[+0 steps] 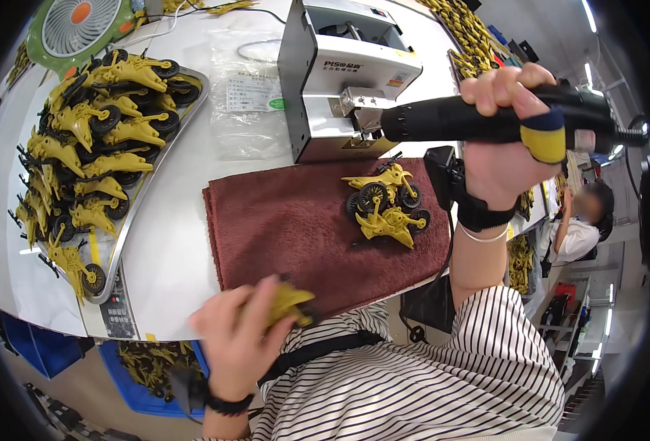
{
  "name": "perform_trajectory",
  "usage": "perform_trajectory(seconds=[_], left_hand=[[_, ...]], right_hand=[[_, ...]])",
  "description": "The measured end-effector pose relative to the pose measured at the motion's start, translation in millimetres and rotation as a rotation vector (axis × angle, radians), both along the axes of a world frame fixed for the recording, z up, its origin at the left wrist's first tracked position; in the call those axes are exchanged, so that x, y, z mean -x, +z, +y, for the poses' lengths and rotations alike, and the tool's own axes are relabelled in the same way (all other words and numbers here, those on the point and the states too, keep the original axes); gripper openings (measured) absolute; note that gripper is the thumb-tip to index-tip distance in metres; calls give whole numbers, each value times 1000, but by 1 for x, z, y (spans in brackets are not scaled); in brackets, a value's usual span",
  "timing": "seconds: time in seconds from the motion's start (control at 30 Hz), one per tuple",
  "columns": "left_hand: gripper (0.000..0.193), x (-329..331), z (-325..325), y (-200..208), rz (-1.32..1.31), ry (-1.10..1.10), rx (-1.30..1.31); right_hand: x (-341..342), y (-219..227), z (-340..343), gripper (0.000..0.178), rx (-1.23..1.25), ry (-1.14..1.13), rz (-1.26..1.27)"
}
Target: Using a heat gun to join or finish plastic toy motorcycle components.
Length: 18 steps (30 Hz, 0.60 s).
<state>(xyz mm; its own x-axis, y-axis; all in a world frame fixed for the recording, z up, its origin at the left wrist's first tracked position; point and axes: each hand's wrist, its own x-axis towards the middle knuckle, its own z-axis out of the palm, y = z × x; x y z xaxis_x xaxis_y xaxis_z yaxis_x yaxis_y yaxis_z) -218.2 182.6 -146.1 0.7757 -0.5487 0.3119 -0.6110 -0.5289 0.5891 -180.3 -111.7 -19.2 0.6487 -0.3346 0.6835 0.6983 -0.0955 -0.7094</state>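
Note:
My right hand (512, 136) is wrapped round a black electric screwdriver (431, 120), held level. The screwdriver's tip meets the front of a grey and black screw feeder (354, 81); whether a screw sits on it is hidden. My left hand (237, 331), blurred by motion, holds a yellow toy motorcycle (290, 303) at the near edge of a brown towel (288, 220). Two more yellow toy motorcycles with black wheels (387, 202) lie together on the towel's right part, below the screwdriver.
At left a metal tray (145, 206) is heaped with yellow toy motorcycles (90, 140). A green fan (79, 26) stands behind it. A clear plastic bag (248, 103) lies beside the feeder. Below the table edge sits a blue bin (130, 386) of yellow parts. Another person (579, 220) sits at far right.

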Motion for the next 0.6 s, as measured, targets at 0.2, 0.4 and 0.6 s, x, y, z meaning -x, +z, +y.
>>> perform_trajectory(seconds=[0.2,0.4,0.6], left_hand=[[46,24,145,10,-54,629,-177],[28,18,128,34,-394,625,-135],[55,19,-101,23,112,-392,6]], right_hand=[[-9,-4,4,19,-85,103,-36],[-13,2,16,17,153,31,35],[9,1,21,19,-44,120,130]])
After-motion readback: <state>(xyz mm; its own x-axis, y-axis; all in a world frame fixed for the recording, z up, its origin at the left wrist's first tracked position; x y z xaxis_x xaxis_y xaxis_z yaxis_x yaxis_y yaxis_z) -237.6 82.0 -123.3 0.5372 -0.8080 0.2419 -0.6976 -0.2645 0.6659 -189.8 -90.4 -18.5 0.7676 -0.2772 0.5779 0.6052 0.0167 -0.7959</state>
